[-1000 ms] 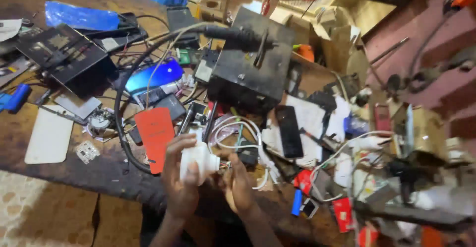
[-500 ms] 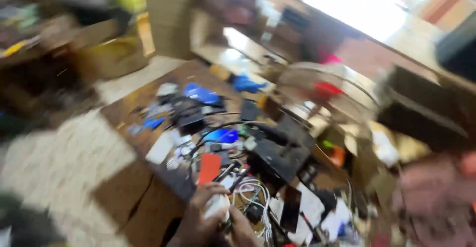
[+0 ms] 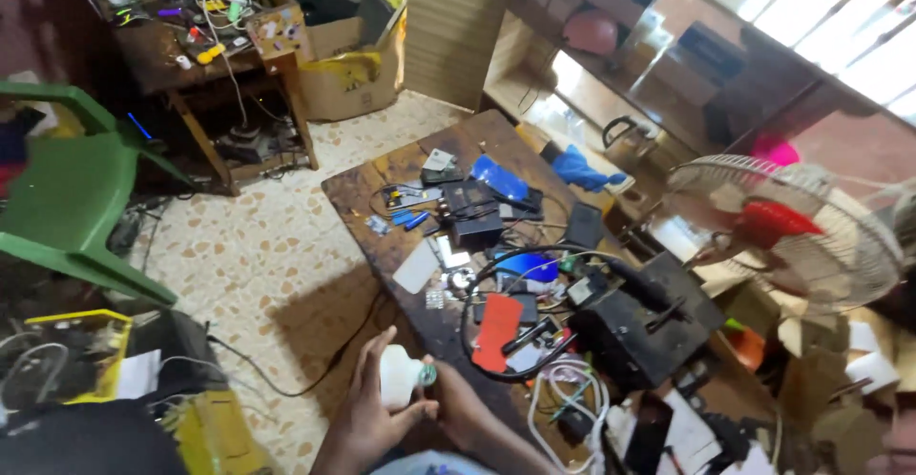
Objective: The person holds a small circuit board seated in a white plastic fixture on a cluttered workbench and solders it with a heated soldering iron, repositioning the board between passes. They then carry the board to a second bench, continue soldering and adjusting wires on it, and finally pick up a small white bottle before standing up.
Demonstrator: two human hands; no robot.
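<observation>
Both hands' grip is clamped on the small white plastic bulb-like part (image 3: 398, 378): left hand (image 3: 367, 418) cradles it, right hand (image 3: 456, 408) should turn gently beside the cluttered wooden surface (image 3: 367, 198).

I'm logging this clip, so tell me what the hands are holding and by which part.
The left hand wraps the body of a small white plastic piece; the right hand touches its end with the greenish fitting.
</observation>
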